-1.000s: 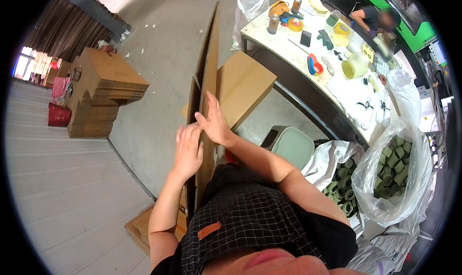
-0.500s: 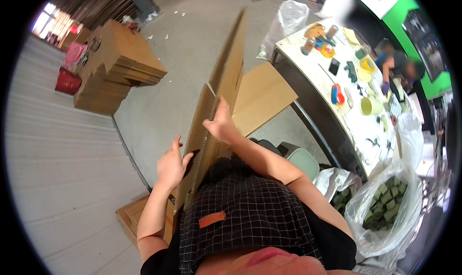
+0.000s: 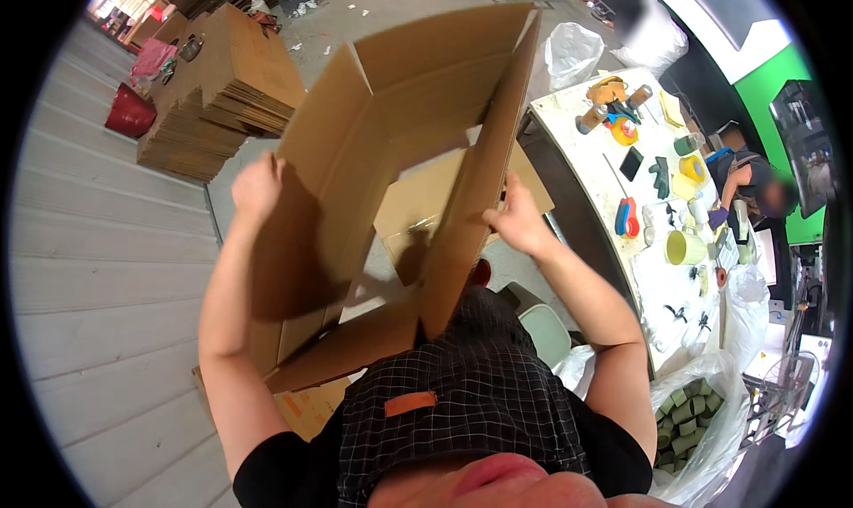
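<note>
Brown cardboard rectangular box (image 3: pixel 315 179) is popped open left of the long white worktable (image 3: pixel 562 108); your left hand (image 3: pixel 256 188) curls tight on one wall, right hand (image 3: pixel 520 222) loosely pinches the opposite one. Bottom's not closed yet, grey floor (image 3: pixel 377 275) shows through.

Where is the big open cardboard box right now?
In the head view, the open cardboard box sits slightly left of centre, between the person's left hand and right hand, with the white worktable to its right.

Open passage through box (image 3: pixel 324 188), carton (image 3: pixel 425 195) apparently beneath
</note>
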A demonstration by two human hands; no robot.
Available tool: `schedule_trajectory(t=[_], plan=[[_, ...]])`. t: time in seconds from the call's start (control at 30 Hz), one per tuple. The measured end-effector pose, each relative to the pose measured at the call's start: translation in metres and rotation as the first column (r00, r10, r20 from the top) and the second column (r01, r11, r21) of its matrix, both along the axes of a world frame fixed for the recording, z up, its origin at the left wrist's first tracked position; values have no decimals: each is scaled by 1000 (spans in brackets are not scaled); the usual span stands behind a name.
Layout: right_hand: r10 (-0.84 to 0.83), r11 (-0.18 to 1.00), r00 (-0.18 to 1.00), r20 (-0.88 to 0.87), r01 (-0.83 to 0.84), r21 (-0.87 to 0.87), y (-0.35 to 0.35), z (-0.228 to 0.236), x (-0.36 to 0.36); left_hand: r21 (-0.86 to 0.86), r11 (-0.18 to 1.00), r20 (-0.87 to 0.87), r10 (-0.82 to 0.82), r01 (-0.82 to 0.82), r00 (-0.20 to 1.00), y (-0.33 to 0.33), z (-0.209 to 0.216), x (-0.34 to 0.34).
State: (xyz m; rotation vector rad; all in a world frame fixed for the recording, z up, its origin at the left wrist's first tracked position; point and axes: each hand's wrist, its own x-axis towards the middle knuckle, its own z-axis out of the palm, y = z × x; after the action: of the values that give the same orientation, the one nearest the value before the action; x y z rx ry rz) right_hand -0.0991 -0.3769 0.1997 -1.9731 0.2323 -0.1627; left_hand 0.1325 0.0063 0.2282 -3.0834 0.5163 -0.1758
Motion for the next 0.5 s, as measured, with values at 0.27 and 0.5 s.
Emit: schedule_trajectory(t=[0.27,0.5], plan=[[-247,666,955,-164,45,-744,-189,69,36,-147,985,-157,-111,88,981,-147,-16,84],[160,675,984,-75,-164,-719,-69,14,-82,-271,873,332,-310,404,891,-247,-57,10]])
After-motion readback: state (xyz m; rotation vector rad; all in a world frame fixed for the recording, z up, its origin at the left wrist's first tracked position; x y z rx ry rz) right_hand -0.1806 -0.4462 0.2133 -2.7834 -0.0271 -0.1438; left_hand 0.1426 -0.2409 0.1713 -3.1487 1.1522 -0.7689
